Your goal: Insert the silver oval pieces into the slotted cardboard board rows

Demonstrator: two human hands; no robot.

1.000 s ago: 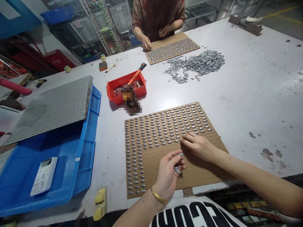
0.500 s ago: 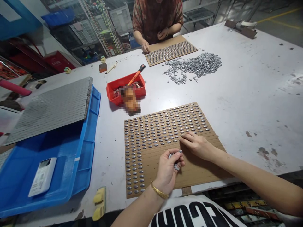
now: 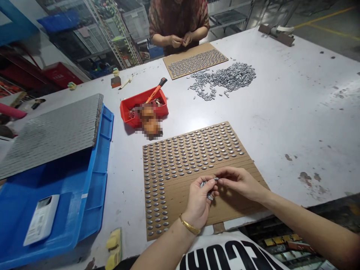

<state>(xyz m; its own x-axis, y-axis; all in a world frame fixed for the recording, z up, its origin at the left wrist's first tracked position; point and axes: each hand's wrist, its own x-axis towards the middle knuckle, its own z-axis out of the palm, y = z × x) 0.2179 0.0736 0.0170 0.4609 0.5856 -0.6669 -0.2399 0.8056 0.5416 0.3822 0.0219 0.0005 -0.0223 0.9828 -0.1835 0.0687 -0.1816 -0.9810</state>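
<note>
Small grey metal pieces (image 3: 208, 189), oval and pointed at both ends, bunched in the left hand (image 3: 200, 200), closed loosely round them above the bare lower part of the cardboard sheet (image 3: 239, 204). Right hand (image 3: 239, 182) meeting it, thumb and forefinger pinched on one piece (image 3: 216, 179) at the left fingertips. Likely dense for the size, hard and smooth, so prone to slip or roll from a careless pinch; not fragile. Best taken across the middle, points left free, one at a time. Rows of the same pieces (image 3: 191, 150) seated in the sheet's slots, filling the far half and the left columns; near rows bare. Sheet itself light and bendable, lying flat on the white surface (image 3: 295, 112). Loose heap of pieces (image 3: 225, 79) well beyond, beside a second filled sheet (image 3: 195, 60) where another person's hands (image 3: 180, 39) are held together. Red bin (image 3: 144, 107) with an orange-handled tool, blue tray (image 3: 64, 187) under a grey slab at left.
</note>
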